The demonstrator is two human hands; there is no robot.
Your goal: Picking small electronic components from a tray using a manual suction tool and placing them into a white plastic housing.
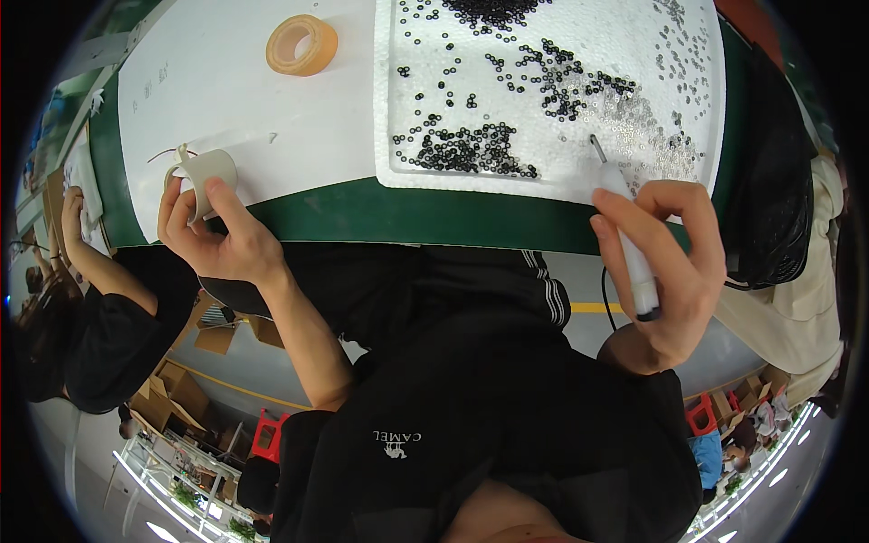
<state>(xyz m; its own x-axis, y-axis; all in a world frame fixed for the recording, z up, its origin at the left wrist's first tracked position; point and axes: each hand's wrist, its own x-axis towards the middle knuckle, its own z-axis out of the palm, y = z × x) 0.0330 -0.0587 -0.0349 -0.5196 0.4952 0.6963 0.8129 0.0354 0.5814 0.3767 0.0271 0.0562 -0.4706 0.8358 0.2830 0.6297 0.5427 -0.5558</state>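
My left hand point(222, 231) is closed round a small white plastic part point(215, 170) with a thin wire at its top, held over the left side of the table. In my right hand point(674, 258) is a white pen-shaped tool point(634, 253) with a dark end cap. Its thin metal tip slants up over the white foam tray point(552, 176), near the clear rings point(652, 136). Black rings point(466, 147) lie in loose heaps across the same tray. Whether a ring sits on the tool's tip is too small to tell.
A roll of tan tape point(301, 45) rests on the white sheet point(199, 90) covering the green table point(434, 217). A black bag or garment point(769, 181) lies at the right edge. At the left, another person's arm point(109, 262) reaches to the neighbouring work place.
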